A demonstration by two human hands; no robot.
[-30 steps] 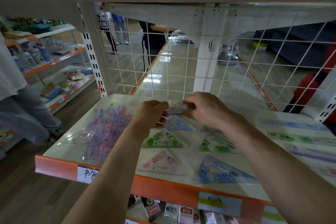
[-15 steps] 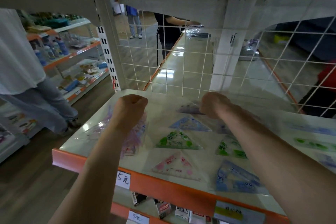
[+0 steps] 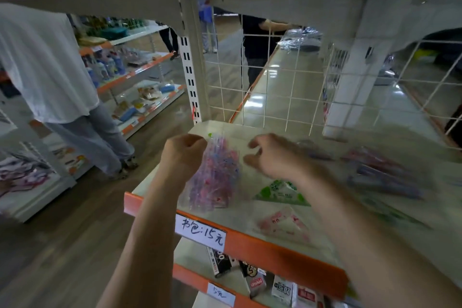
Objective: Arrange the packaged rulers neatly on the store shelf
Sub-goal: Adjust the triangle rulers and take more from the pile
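Here, seen from our own head, our left hand was clenched on the top edge of a clear bag of rulers, a bundle of pink and blue strips. The bag hung at the left end of the shelf, its lower end down near the orange front lip (whether it touched the shelf board we could not tell). Our right hand was released, fingers loosely bent and holding nothing, just beside the bag's upper right corner. To the right lay a green triangular pack and, nearer the lip, a pink triangular pack. Further right were long packs, too blurred to make out. A handwritten price label hung on the lip below the bag.

In our judgement the step was to set this bag down neatly. It would go best with the free hand taking the bag's lower end, so the loose strips inside did not slide to one side. We would then lay it flat, long side square to the lip, beside the green pack but not overlapping it. The film looked slippery, so a firm pinch seemed wise.
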